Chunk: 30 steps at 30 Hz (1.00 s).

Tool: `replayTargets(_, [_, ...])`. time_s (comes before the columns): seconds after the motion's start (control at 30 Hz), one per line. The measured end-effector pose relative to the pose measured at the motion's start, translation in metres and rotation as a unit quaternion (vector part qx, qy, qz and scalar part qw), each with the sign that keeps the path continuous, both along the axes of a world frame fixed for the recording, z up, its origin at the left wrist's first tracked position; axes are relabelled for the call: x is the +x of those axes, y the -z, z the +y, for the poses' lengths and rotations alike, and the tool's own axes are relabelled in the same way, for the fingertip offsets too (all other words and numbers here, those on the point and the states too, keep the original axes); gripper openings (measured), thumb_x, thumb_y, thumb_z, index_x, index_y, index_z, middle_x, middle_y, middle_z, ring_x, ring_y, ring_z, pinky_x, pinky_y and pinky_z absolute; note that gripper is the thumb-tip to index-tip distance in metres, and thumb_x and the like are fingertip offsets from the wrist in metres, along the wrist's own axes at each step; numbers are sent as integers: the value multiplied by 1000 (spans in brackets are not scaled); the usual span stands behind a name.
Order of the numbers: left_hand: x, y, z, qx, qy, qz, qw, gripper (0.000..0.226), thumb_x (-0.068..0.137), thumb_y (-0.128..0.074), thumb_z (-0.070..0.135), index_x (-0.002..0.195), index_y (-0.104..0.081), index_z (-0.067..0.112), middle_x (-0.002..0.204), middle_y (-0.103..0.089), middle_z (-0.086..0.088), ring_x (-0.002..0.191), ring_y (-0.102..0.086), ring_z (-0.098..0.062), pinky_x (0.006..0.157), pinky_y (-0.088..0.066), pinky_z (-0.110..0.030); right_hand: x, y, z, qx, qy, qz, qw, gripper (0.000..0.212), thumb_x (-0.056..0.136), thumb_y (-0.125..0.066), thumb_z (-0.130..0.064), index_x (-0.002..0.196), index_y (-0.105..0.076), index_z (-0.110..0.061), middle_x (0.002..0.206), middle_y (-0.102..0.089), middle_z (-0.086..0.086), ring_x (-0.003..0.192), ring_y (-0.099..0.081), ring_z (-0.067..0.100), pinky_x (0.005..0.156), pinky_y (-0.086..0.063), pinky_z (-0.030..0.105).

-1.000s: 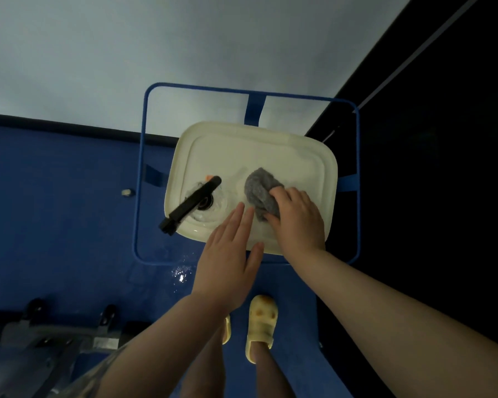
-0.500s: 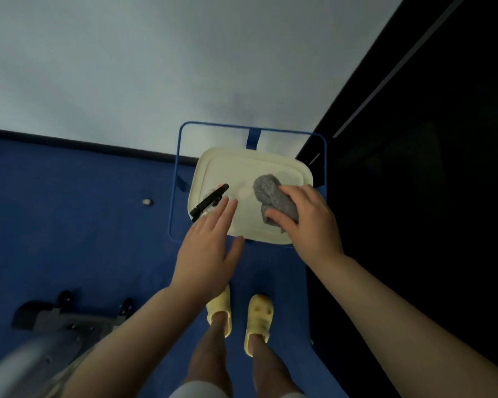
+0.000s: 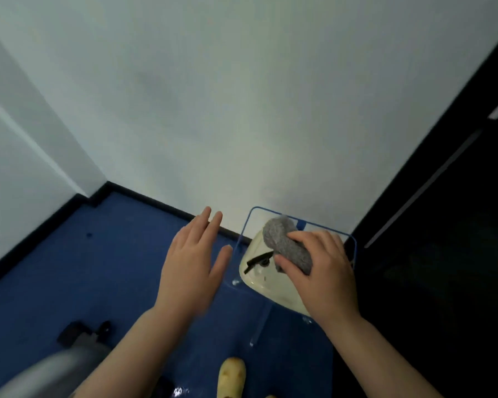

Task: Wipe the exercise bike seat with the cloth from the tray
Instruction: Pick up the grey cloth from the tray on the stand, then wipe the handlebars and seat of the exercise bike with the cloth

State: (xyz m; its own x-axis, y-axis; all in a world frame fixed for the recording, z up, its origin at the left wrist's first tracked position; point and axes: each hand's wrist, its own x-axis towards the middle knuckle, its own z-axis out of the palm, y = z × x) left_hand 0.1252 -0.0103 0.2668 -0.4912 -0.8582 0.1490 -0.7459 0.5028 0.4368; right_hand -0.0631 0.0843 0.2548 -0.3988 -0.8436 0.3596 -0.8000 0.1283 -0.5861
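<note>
Blue floor; cloth (image 3: 288,245) within right grip (image 3: 322,271)

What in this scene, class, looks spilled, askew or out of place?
Shiny wet patches glisten on the blue floor beside the cream tray, like spilled water. A black tool lies slantwise in the tray.

hands 2 (image 3: 194,262) | cloth 1 (image 3: 285,242) | tray 1 (image 3: 273,291) | slipper 1 (image 3: 232,376)

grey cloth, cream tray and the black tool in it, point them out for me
grey cloth (image 3: 282,237), head view, bunched upper part
cream tray (image 3: 273,291), head view, near rim
black tool (image 3: 258,258), head view, handle
</note>
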Motion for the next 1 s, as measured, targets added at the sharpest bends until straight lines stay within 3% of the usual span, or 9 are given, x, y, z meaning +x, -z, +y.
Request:
replayTargets(0.2, [78,-43,16,-47,-166,-1,985,66,86,-17,58,147,-16,33,156,-7,14,143,-7,-9,111,-3,-24,58,-30,-44,-64,-125,2,990,35,76,-75,-37,106,-64,-23,99,-56,-6,93,-49,15,72,-50,31])
replayTargets(0.37, [148,-84,40,-79,-269,-14,960,58,95,-33,47,148,-15,31,157,-7,11,144,-6,-11,114,-5,-27,137,-57,-72,-100,-226,-4,969,36,76,-76,-35,107,-63,-22,100,-57,-5,91,-50,16,67,-51,33])
replayTargets(0.5, [206,-111,76,-98,-340,-15,935,60,94,-35,46,148,-15,29,158,-10,8,144,-9,-13,116,-12,-31,202,-84,-71,-126,-302,-5,945,36,77,-74,-37,109,-63,-24,100,-56,-6,93,-48,13,70,-50,30])
replayTargets(0.77, [290,-151,196,-173,-430,-26,886,59,91,-31,52,146,-22,33,154,-21,13,141,-17,-8,113,-14,-28,305,-119,3,-186,-403,-22,896,37,77,-74,-36,109,-64,-21,99,-56,-6,93,-49,14,69,-51,31])
replayTargets(1.0, [362,-144,344,-134,-510,-20,849,58,93,-36,47,146,-16,34,155,-17,14,142,-15,-8,117,-14,-32,388,-120,120,-185,-466,-50,864,39,77,-73,-37,110,-64,-19,101,-57,-4,96,-49,14,73,-51,30])
